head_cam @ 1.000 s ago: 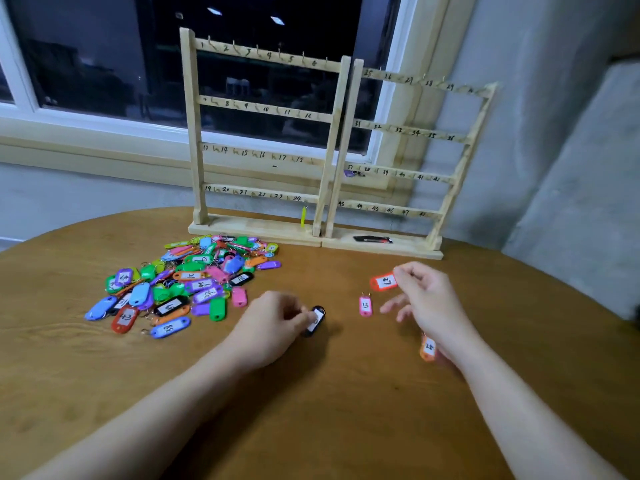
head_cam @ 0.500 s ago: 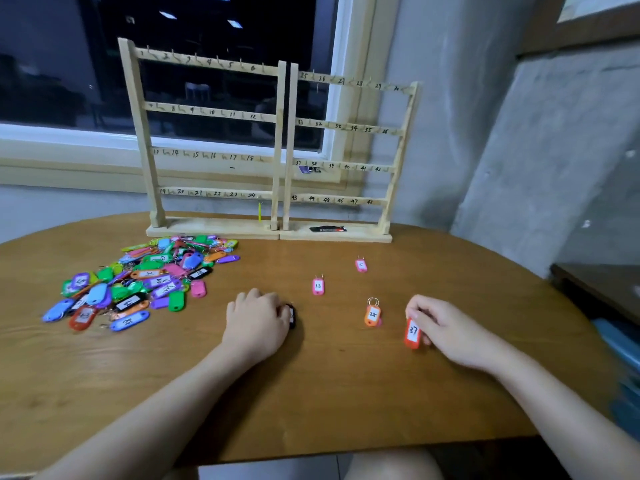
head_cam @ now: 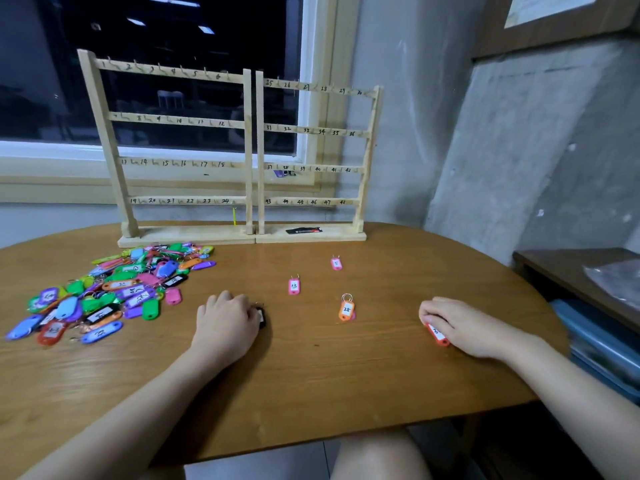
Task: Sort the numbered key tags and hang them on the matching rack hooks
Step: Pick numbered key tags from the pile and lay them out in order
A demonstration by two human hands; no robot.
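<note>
Left hand (head_cam: pixel 227 323) knuckles-up on round wooden table (head_cam: pixel 311 375), curled fingers gripping black plastic key tag (head_cam: pixel 260 317) at fingertips. Right hand (head_cam: pixel 464 327) pinches red-orange plastic key tag (head_cam: pixel 437 335) against tabletop, tag beneath fingers.

The left hand (head_cam: pixel 225 327) holds a black tag (head_cam: pixel 261 317) on the table (head_cam: pixel 311 375); the right hand (head_cam: pixel 464 327) holds a red tag (head_cam: pixel 437 335). A tag pile (head_cam: pixel 107 292) lies near the racks (head_cam: pixel 242 150), and three tags lie apart between the hands.

Plain indoor room – wooden table (head_cam: pixel 311 375) beside dark window (head_cam: pixel 173 81), bare concrete wall (head_cam: pixel 519 150).
</note>
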